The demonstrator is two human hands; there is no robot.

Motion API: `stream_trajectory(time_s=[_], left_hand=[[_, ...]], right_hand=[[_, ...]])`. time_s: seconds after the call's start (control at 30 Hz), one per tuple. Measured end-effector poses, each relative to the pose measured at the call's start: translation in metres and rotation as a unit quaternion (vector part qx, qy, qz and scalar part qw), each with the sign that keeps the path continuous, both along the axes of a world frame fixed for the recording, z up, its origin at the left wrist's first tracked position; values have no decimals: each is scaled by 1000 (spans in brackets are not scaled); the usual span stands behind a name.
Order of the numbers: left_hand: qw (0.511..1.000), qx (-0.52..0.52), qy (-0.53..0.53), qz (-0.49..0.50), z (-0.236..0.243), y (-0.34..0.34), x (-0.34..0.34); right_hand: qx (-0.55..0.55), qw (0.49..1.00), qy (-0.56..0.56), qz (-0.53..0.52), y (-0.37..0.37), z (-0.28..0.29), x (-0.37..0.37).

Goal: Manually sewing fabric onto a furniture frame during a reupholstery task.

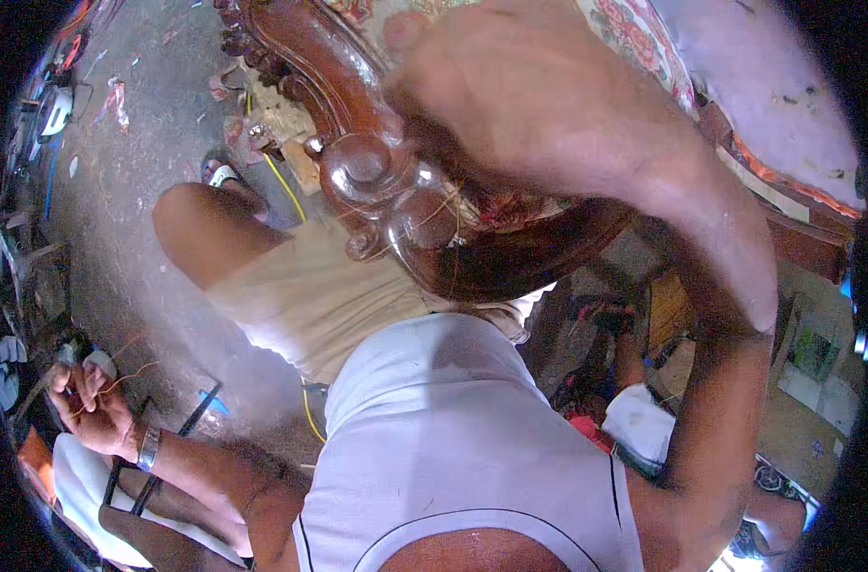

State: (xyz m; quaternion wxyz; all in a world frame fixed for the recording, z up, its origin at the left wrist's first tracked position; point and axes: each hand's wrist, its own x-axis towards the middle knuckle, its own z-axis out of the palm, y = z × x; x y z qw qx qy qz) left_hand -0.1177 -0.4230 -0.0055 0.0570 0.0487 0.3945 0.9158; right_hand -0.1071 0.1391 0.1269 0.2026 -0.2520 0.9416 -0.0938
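A glossy dark-brown carved wooden furniture frame [363,176], with scrolled ends and floral upholstery [634,43], rests over my lap. My right hand [496,100] reaches across it, bent and blurred by motion. Its fingers curl under toward the fabric edge, and what they hold is hidden. Fine loose strands [444,214] cross the scrolled wood just below that hand. Out at the lower left, well apart from the frame, my left hand [93,408] has its fingers bent around a thin orange-brown thread [134,374]. A metal watch circles that wrist.
A yellow cord [283,186] runs along the grey floor [139,219], which has scraps scattered on it. Clutter lines the left edge. Black metal bars [148,486] stand below my left forearm. Light upholstery [767,86] lies at the upper right; tools and a white cloth [641,424] sit below it.
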Motion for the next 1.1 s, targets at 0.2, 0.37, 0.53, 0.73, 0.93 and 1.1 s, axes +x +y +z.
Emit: stream_trajectory(time_s=[0.2,0.37,0.53,0.73,0.93,1.1], left_hand=[[993,-102,-4,60,-20,-40,6],[989,-147,13,35,-22,-71,17],[996,-79,2,45,-29,-114,20],[997,-61,19,51,-31,-107,19],[994,-63,27,89,-32,-81,11],[996,-64,22,65,-31,-68,-4]], right_hand=[[54,991,120,7,3,-21,8],[75,987,138,-23,5,-13,21],[60,978,197,-28,12,-30,28],[54,974,218,-35,9,-33,27],[45,982,179,-49,14,-33,21],[-25,988,153,17,15,-29,1]])
